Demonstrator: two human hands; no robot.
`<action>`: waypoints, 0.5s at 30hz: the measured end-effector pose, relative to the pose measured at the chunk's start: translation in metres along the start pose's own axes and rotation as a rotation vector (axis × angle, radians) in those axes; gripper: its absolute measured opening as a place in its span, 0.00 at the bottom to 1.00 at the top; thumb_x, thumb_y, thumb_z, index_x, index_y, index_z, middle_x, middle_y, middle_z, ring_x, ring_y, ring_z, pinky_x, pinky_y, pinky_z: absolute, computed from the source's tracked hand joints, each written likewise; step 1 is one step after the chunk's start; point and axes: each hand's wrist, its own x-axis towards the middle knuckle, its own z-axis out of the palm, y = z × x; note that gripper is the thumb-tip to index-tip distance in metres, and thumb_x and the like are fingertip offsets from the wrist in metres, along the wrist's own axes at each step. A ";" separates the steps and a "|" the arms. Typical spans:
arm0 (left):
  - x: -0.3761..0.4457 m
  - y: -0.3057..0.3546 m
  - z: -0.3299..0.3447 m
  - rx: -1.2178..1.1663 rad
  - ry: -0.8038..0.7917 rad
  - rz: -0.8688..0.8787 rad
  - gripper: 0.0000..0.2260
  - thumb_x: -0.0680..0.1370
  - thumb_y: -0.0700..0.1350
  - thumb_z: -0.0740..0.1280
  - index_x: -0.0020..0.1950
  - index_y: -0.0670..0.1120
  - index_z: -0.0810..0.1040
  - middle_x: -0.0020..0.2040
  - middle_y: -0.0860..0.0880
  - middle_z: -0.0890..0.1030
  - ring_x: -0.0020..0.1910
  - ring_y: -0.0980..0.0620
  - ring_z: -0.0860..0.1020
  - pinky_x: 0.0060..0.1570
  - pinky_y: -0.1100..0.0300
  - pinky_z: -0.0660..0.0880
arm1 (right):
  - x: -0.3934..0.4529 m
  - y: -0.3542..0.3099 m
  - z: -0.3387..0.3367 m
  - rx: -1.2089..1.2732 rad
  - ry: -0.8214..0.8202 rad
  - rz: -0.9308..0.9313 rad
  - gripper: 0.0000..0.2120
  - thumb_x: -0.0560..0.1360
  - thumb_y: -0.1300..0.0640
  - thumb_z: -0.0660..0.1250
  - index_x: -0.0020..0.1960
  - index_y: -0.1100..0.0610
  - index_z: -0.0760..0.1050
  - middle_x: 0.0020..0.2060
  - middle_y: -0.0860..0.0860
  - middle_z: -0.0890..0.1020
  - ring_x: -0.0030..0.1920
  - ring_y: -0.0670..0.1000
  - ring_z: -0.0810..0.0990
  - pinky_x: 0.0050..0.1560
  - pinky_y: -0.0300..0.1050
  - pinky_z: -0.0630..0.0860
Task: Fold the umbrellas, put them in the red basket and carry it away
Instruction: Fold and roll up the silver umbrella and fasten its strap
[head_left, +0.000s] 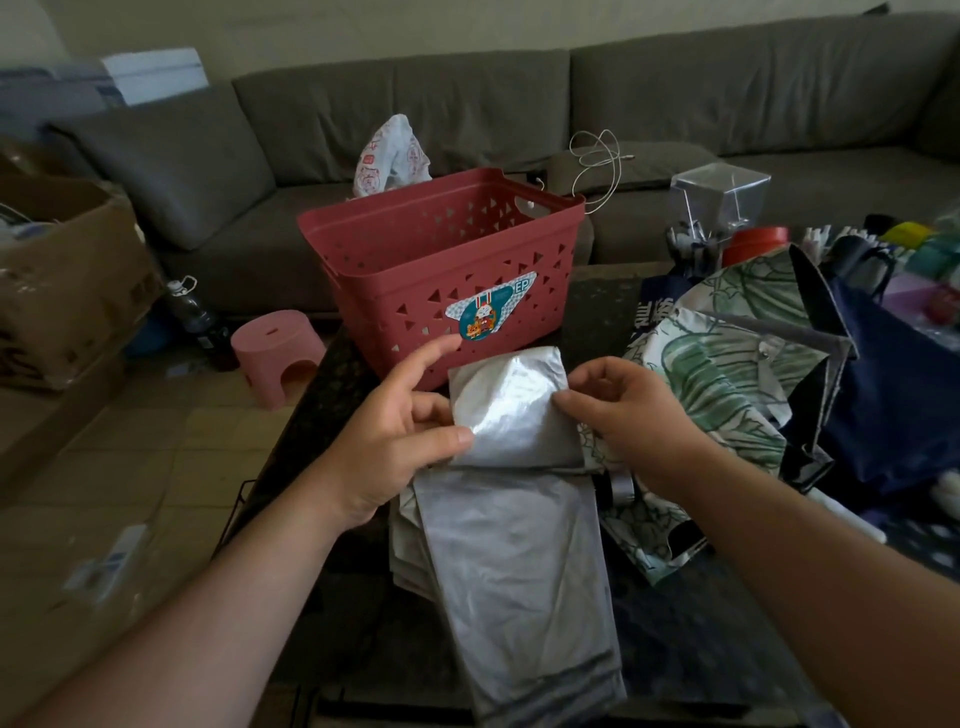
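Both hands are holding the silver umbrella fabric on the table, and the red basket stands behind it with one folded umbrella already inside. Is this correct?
Not quite: in the head view the red basket looks empty. The rest holds: both the left hand and right hand hold the silver umbrella fabric.

The basket (441, 260) stands on the table (332, 384) before the sofa (467, 104), an umbrella (519, 545) seemingly just before it.

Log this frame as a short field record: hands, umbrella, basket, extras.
left hand: thumb and fingers pinch the silver fabric's left edge, index finger extended
right hand: pinches the fold's right edge
silver umbrella: flat on the table, top end folded over
basket: red, upright behind the hands, no umbrella seen inside
leaf umbrella: unfolded, at right
stool: pink, on the floor
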 end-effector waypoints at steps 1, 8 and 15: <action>-0.001 0.001 0.000 -0.017 0.002 0.005 0.38 0.69 0.42 0.77 0.76 0.63 0.69 0.48 0.35 0.82 0.47 0.37 0.80 0.51 0.48 0.78 | -0.001 -0.001 0.000 0.011 -0.009 -0.009 0.06 0.75 0.64 0.77 0.47 0.60 0.80 0.37 0.52 0.85 0.35 0.43 0.81 0.39 0.36 0.77; -0.002 0.003 0.008 0.015 0.204 0.077 0.32 0.74 0.44 0.77 0.73 0.64 0.70 0.55 0.42 0.87 0.57 0.43 0.86 0.63 0.43 0.81 | -0.012 -0.007 -0.006 -0.065 -0.033 -0.045 0.06 0.74 0.62 0.78 0.41 0.57 0.82 0.37 0.54 0.86 0.38 0.49 0.82 0.45 0.49 0.79; 0.001 0.002 0.008 0.182 0.300 0.159 0.23 0.75 0.41 0.78 0.67 0.58 0.80 0.53 0.50 0.88 0.55 0.51 0.86 0.58 0.49 0.83 | -0.024 -0.007 -0.007 -0.058 -0.053 -0.117 0.08 0.71 0.67 0.79 0.38 0.59 0.81 0.47 0.51 0.88 0.51 0.55 0.87 0.55 0.48 0.84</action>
